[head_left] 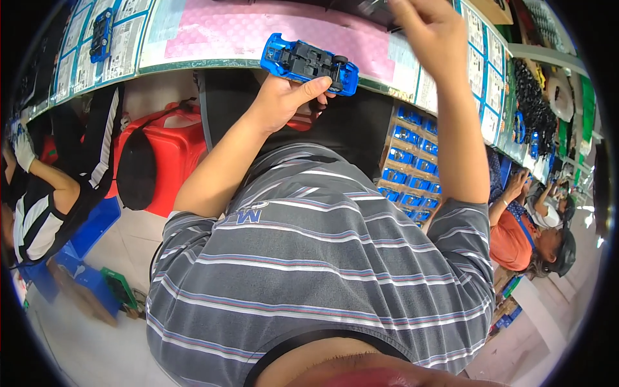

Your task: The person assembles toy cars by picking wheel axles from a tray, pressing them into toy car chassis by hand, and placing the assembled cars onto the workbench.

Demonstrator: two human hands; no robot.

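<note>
My left hand (293, 100) is closed round one side of a blue toy car (309, 61), thumb on its edge. The car is turned underside up, so its black chassis shows. A dark wheel is visible near its right end. Over the far side of the table is my right hand (435, 35), its fingers curled and partly cut off by the picture's top edge. Beside these fingers is a small blurred greyish thing (374, 8), at a dark tray (342, 14). What the right fingers hold, if anything, cannot be made out.
A pink mat (213, 29) lies on the table. Another blue toy car (101, 35) sits at the far left. Right of my body stands a tray of several blue car parts (406, 155). A red stool (174, 148) is at left. Co-workers sit on both sides.
</note>
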